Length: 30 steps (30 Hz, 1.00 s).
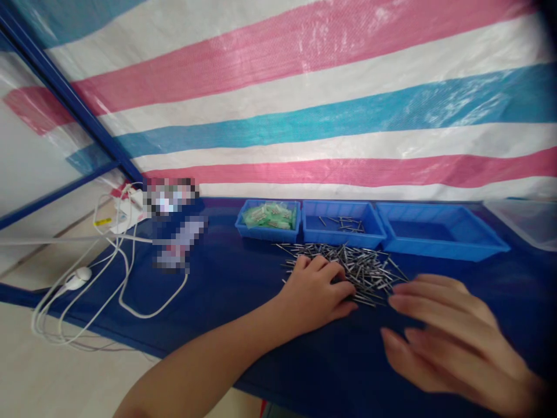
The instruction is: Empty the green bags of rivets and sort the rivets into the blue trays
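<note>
A pile of thin metal pins (pixel 361 264) lies loose on the blue table cloth (pixel 226 290). My left hand (pixel 315 290) rests palm down at the pile's left edge, its fingers bent and touching the pins. My right hand (pixel 452 337) hovers close to the camera at the pile's right side, blurred, its fingers stretched out toward the left with nothing in them. Behind the pile stand three blue trays: the left tray (pixel 267 232) holds pale green parts, the middle tray (pixel 343 235) has a few pins, and the right tray (pixel 439 247) looks bare inside.
White cables (pixel 126 273) and a power strip (pixel 124 217) lie at the table's left end. A clear plastic bin (pixel 526 223) stands at the far right. A striped pink, white and blue tarp (pixel 304 98) hangs right behind the trays. Blue frame bars run at the left.
</note>
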Motion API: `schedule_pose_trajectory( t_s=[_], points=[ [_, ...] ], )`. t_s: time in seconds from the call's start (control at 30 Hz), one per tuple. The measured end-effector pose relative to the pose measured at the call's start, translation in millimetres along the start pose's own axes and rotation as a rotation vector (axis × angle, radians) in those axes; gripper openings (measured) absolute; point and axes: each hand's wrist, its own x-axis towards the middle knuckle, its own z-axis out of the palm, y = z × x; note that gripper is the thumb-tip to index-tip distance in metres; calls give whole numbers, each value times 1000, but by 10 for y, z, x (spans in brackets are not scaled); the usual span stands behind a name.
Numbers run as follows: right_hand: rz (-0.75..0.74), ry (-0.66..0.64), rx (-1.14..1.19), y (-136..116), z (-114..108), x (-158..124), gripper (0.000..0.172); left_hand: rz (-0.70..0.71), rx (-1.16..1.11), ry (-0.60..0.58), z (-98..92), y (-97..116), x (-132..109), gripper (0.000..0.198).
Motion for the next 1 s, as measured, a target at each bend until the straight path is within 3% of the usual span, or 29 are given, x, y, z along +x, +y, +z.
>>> schedule_pose_trajectory(
  t_s=[0.07,0.17,0.27,0.33,0.57,0.67,1.0],
  points=[
    [-50,-26,17,223,79,248,29,-9,15,16,17,10,8,30],
    [27,-107,19,375,128,379,26,-8,45,47,65,36,29,28],
    [130,-391,-33,399,107,358,9,19,107,83,113,64,53,24],
    [195,-563,-40,420,66,351,12,31,136,97,131,70,64,23],
    [383,-931,19,579,-64,390,11,25,138,83,92,5,83,19],
    [369,-971,49,610,-46,370,16,5,89,51,53,-5,81,19],
    [343,-860,-1,504,60,323,10,13,155,39,63,-10,64,22]
  ],
)
